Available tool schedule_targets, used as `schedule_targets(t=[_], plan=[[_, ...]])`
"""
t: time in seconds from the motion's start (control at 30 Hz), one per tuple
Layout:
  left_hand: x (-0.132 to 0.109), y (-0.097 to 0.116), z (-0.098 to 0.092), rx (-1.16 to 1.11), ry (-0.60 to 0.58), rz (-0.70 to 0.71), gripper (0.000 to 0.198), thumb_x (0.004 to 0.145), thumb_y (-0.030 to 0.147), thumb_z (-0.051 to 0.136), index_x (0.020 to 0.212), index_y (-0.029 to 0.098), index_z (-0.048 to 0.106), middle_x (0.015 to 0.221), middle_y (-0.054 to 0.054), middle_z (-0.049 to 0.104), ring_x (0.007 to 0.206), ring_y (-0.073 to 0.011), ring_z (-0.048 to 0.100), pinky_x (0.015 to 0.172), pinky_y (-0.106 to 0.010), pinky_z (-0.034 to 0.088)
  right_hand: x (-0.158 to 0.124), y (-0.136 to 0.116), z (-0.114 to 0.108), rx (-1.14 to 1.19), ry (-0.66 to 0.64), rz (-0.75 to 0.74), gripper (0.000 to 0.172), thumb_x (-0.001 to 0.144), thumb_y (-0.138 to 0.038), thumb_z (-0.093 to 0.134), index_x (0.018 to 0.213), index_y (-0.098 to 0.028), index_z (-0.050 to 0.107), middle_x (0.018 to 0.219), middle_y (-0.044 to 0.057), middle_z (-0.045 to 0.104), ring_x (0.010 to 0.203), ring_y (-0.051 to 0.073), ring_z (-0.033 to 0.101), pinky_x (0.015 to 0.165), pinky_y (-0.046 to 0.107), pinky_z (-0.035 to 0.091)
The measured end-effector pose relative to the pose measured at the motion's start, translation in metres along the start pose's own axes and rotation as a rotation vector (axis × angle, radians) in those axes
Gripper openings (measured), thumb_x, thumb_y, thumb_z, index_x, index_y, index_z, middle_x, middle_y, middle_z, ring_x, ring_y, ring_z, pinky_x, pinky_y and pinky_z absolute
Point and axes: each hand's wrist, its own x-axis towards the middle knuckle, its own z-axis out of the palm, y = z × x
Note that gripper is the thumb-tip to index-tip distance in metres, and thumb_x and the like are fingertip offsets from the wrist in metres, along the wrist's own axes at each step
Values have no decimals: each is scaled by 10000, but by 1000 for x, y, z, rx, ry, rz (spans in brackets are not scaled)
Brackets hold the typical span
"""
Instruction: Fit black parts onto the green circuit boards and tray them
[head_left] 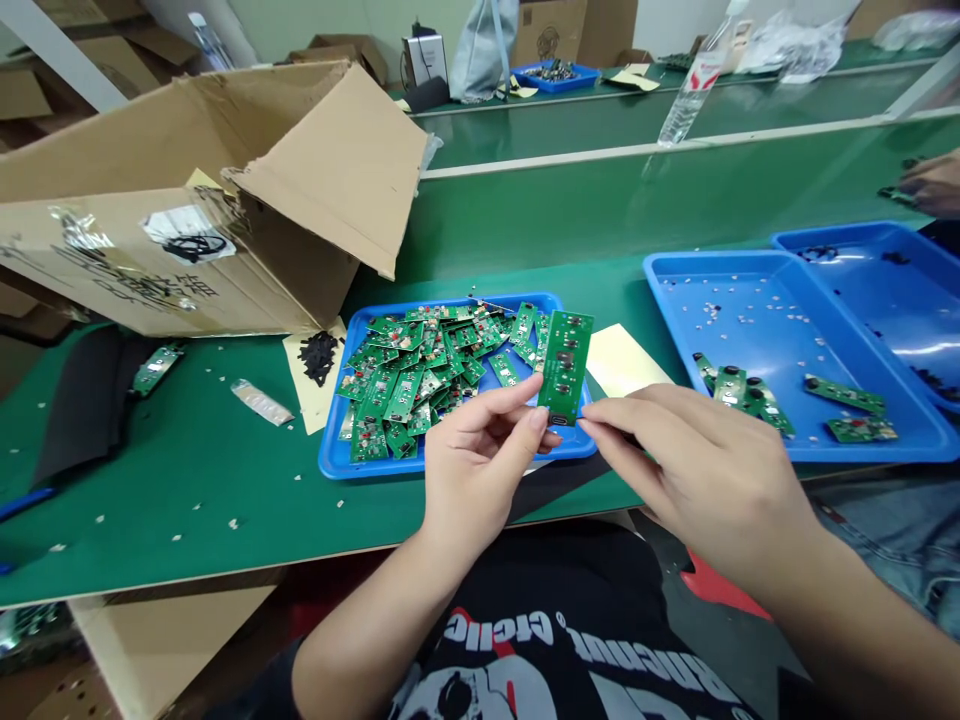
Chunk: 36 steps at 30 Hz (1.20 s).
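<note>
Left grip (480, 470): clenched in a pinch on a green circuit board (565, 367), with the fingertips against the board's lower left edge. Right grip (697, 470): fingers loosely curled, the index fingertip (586, 426) at the board's lower right corner; whether it is clamping or only touching, cannot tell. Held board: raised between both grips, nearer the left palm than the right, its long axis running away from the person and its far end leaning slightly right. Landmark, the blue tray (334, 450): the held board is over its near right corner. In the tray: a heap of green circuit boards (420, 380), lying at mixed angles. Left of the tray: black scraps (319, 358) on a yellow sheet (311, 395), a loose circuit board (157, 368), and a foil packet (261, 402). Beyond and left of it: an open cardboard box (180, 230). Right of it: a second blue tray (825, 458), holding a few circuit boards (742, 388) and small pale bits. Further right and beyond: a third blue tray (840, 226), with another person's hand (934, 183) just past it. All three trays stand on the green worktop (187, 500).
</note>
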Motion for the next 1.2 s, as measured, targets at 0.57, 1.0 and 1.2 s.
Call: schedule_targets(t=[0.57, 1.0, 1.2], plan=[[10, 17, -3, 296, -380, 229, 279, 871, 278, 649, 1141, 210, 675, 981, -76, 715, 841, -180, 673, 763, -305, 563, 17, 3, -10, 41, 76, -46, 190, 896, -83, 569, 1022, -214, 621, 728, 25, 659, 641, 153, 599, 591, 293, 497], [16, 14, 1, 104, -266, 175, 305, 742, 261, 787, 1024, 223, 676, 750, -5, 632, 677, -126, 619, 647, -231, 551, 22, -8, -13, 128, 95, 22, 263, 900, -116, 569, 1134, -229, 605, 836, 38, 710, 707, 171, 676, 614, 298, 549], [23, 12, -2, 110, -372, 169, 259, 764, 149, 714, 999, 253, 748, 673, 21, 529, 639, -110, 509, 610, -233, 487, 21, -6, -22, 83, 55, 29, 135, 890, -108, 581, 918, -233, 626, 793, 38, 689, 683, 158, 653, 632, 301, 551]])
